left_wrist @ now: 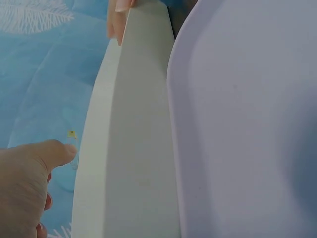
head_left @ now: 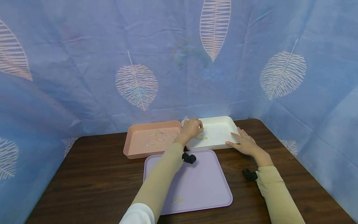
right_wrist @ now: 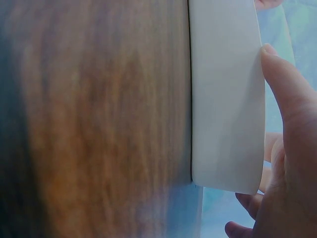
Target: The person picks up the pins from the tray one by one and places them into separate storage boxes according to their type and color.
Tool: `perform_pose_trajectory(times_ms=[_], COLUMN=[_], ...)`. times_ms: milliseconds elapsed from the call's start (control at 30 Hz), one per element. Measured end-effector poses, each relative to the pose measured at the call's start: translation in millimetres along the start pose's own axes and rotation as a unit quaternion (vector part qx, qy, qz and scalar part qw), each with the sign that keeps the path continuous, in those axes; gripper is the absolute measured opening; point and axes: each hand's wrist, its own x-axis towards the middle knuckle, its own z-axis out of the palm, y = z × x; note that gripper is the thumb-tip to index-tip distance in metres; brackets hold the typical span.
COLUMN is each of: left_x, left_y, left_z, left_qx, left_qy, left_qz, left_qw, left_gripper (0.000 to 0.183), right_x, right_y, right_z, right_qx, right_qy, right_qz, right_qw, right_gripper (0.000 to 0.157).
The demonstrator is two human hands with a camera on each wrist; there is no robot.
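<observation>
My left hand (head_left: pixel 191 128) is over the left part of the white tray (head_left: pixel 221 129). Its thumb and finger pinch a safety pin (left_wrist: pixel 73 135) with a yellow cap, seen above the tray's rim in the left wrist view. Several more yellow-capped safety pins (head_left: pixel 202 138) lie inside that tray, close below the hand. At the tray's near right corner is my right hand (head_left: pixel 244 142), its fingers spread and its thumb (right_wrist: pixel 277 67) touching the rim.
Left of the white tray, a pink tray (head_left: pixel 134 137) holds several silver safety pins (head_left: pixel 160 140). Nearer stands a lilac tray (head_left: pixel 201 180) with yellow-capped pins (head_left: pixel 177 200) by its front edge. All three trays are on a dark wooden table (head_left: pixel 92 174), before a blue leaf-patterned cloth (head_left: pixel 179 77).
</observation>
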Motion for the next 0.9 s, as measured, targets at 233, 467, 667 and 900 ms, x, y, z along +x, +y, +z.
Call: perform_pose_trajectory(times_ms=[233, 467, 667, 900], left_x=[4.0, 5.9, 3.5, -2.5], left_y=[-1.2, -0.2, -1.3, -4.7], left_z=[4.2, 5.2, 4.0, 2.5], left_qx=[0.001, 0.007, 0.011, 0.023], left_qy=[-0.008, -0.015, -0.007, 0.002], left_qz=[-0.007, -0.005, 0.004, 0.034], left_qw=[0.9999, 0.9999, 0.9999, 0.9992], left_gripper=[0.013, 0.013, 0.013, 0.012], right_x=[0.7, 1.1, 0.4, 0.2], right_y=[-0.6, 1.1, -0.2, -0.4], right_z=[1.5, 0.7, -1.4, -0.2], right_qx=[0.004, 0.001, 0.002, 0.006], right_qy=[-0.002, 0.001, 0.003, 0.002], right_qz=[0.002, 0.001, -0.001, -0.001], right_qw=[1.0, 1.0, 1.0, 1.0], right_gripper=[0.085, 0.085, 0.084, 0.083])
